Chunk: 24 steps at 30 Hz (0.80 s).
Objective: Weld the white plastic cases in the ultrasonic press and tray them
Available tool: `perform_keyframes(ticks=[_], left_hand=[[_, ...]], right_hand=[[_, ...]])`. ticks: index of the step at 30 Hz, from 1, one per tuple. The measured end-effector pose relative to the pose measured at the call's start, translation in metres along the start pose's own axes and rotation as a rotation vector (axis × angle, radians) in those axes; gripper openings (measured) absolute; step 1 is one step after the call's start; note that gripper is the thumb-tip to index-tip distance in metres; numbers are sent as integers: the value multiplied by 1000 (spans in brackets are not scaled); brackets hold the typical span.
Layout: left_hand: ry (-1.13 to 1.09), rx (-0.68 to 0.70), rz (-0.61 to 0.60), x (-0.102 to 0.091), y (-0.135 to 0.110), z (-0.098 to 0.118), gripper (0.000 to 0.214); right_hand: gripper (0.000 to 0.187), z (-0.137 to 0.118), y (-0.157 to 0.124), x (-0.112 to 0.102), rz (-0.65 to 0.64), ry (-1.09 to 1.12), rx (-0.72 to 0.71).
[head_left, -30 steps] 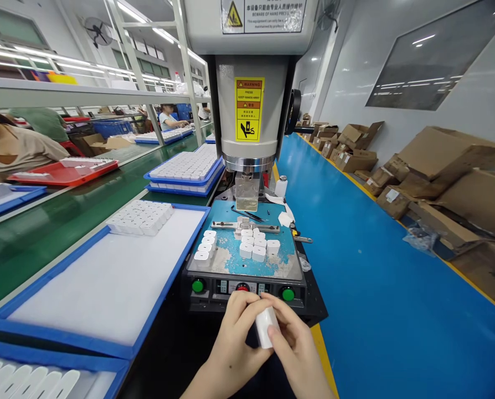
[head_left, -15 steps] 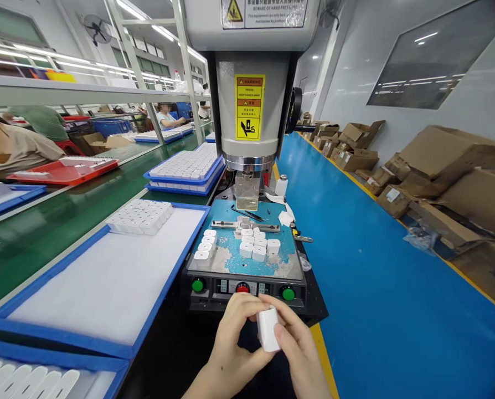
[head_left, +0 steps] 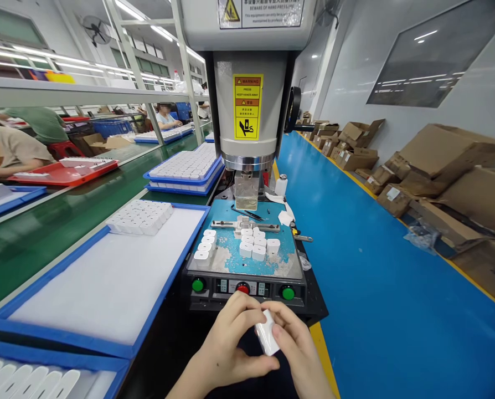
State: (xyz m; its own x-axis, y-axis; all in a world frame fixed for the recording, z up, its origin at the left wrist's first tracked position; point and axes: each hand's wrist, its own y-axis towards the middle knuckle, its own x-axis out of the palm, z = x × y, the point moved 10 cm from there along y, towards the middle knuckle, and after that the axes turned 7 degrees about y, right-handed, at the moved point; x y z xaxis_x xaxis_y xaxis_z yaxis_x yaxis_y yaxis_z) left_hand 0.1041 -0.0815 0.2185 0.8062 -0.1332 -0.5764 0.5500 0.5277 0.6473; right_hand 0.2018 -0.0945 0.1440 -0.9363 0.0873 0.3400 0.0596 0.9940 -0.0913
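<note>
Both of my hands hold one small white plastic block (head_left: pixel 267 332) low in the picture, just in front of the press machine's button panel (head_left: pixel 242 287). My left hand (head_left: pixel 225 346) wraps its fingers round the block's left side and my right hand (head_left: pixel 299 349) pinches its right side. Beyond the panel, several more white blocks (head_left: pixel 253 244) sit on the machine's blue work plate (head_left: pixel 231 257), under the press head (head_left: pixel 247 191).
A blue-rimmed white tray (head_left: pixel 106 288) lies to my left with a cluster of white blocks (head_left: pixel 142 216) at its far end. More loaded trays (head_left: pixel 185 172) stand behind. Other people sit along the green conveyor (head_left: pixel 44 227). Cardboard boxes (head_left: pixel 438 172) line the blue floor on the right.
The white block has been turned and tilted between my fingers and sits slightly lower. My left hand has closed more round it. Nothing on the machine has moved.
</note>
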Motion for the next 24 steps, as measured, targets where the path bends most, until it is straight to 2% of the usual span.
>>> perform_keyframes(ticks=[4,10,15,19,24], left_hand=[[-12,2,18,2,1,1,39],[-19,10,-21,8,4,4,33],[14,-14,-7,10,6,3,30],[-47,-52,14,12,3,-2,32],[2,65,93,6,4,8,42]], right_hand=[[36,7,-2,-2,-1,5,23],[37,4,-3,-2,31,33,39],[36,4,-1,2,-18,24,41],[33,3,-1,-6,48,64,12],[36,3,-5,-12,99,86,14]])
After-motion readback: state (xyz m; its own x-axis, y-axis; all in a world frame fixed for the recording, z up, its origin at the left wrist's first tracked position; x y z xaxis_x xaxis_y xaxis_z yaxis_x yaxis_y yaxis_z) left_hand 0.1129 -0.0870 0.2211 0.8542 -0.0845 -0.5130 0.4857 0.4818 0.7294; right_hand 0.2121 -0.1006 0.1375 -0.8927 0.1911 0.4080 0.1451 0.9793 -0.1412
